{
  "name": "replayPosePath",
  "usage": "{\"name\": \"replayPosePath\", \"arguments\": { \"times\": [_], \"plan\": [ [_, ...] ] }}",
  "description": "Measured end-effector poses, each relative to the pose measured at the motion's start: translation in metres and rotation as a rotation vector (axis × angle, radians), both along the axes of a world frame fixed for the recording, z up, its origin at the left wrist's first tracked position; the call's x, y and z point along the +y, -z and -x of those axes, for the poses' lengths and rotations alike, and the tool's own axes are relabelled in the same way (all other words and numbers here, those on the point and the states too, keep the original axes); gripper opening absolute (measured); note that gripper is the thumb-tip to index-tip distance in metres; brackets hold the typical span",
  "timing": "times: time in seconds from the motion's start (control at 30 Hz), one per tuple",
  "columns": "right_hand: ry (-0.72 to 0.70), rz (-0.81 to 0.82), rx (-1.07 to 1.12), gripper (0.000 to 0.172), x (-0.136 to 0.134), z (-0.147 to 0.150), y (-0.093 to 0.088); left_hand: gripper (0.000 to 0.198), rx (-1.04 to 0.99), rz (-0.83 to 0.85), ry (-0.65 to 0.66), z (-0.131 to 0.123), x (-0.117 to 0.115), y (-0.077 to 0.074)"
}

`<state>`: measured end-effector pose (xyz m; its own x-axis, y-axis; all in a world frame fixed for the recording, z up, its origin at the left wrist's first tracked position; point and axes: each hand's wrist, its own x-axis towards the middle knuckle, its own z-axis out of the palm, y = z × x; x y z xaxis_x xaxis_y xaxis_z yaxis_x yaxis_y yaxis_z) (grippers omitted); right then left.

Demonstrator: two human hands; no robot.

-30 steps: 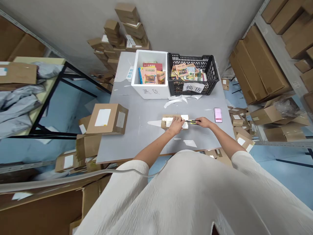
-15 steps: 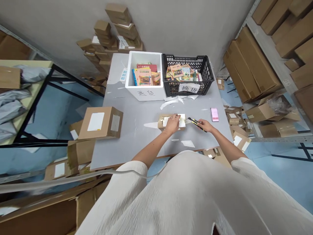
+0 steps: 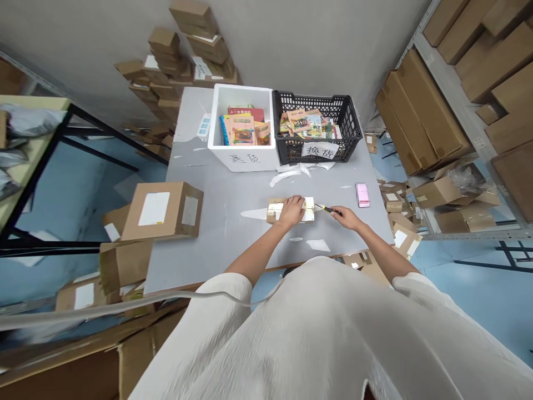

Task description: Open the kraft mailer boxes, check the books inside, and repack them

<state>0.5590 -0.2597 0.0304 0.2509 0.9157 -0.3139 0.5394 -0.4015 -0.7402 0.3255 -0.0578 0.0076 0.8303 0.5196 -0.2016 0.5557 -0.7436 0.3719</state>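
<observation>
A small cardboard box (image 3: 308, 215) with white labels on top lies on the grey table (image 3: 225, 233). My left hand (image 3: 292, 211) presses down on the middle of the box, its fingers curled over the top and holding it against the table. To the right, my right hand (image 3: 345, 217) is closed around a black and yellow utility knife (image 3: 327, 209). The knife points left, its tip at the right end of the box. Whether the blade touches the cardboard cannot be made out.
A white foam box (image 3: 245, 159) and a black plastic crate (image 3: 353, 139), both with books, stand at the back. A pink-screened phone (image 3: 362, 195) lies right, paper scraps (image 3: 318, 245) in front. A larger carton (image 3: 191, 214) sits at the left edge. Cartons crowd the floor and shelves.
My right hand has brought the knife leftward, up to the right end of the small box, and turned it flatter. My left hand stays on the box. The view has shifted slightly.
</observation>
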Motion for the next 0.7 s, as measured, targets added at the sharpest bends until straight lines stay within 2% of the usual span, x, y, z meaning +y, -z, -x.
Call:
{"name": "replayPosePath", "arguments": {
  "times": [0.27,0.7],
  "plan": [
    [-0.17,0.023,-0.251,0.044,0.003,0.004,0.009,0.062,0.045,0.001,-0.025,-0.014,0.004,0.0],
    [-0.146,0.01,-0.365,0.05,0.007,0.016,0.033,0.067,-0.04,-0.098,-0.045,0.001,-0.022,0.016]
  ]
}}
